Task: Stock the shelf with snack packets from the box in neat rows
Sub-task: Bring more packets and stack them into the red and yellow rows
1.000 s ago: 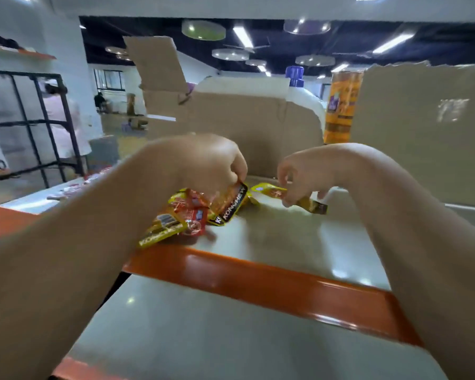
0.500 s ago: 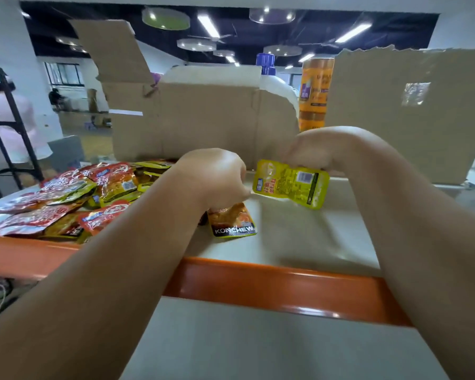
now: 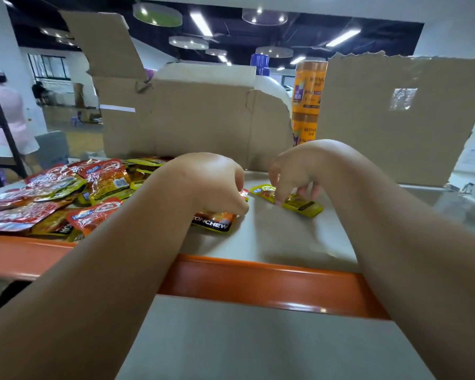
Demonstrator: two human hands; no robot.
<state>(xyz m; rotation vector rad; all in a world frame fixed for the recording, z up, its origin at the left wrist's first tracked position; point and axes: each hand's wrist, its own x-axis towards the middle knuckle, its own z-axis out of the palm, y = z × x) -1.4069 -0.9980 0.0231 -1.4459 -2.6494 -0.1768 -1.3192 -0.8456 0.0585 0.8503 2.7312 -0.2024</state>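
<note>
A grey shelf board point(image 3: 280, 237) with an orange front rail carries a loose pile of red, orange and yellow snack packets point(image 3: 74, 193) on its left half. My left hand point(image 3: 211, 182) is curled over an orange packet marked KONCHEW point(image 3: 214, 222) and pinches small packets at its fingertips. My right hand point(image 3: 296, 171) presses curled fingertips onto a yellow packet point(image 3: 299, 204) that lies flat on the shelf to the right of the pile. A torn open cardboard box point(image 3: 192, 119) stands at the back of the shelf.
A second cardboard sheet point(image 3: 403, 116) stands at the back right. Between the two cardboards are a white bottle with a blue cap point(image 3: 269, 83) and an orange canister point(image 3: 309, 105). A lower grey shelf point(image 3: 258, 346) lies in front. A person stands by a black rack far left.
My right hand has brought the yellow packet down from the air onto the shelf. My left hand stays on the orange packet. The view has shifted slightly.
</note>
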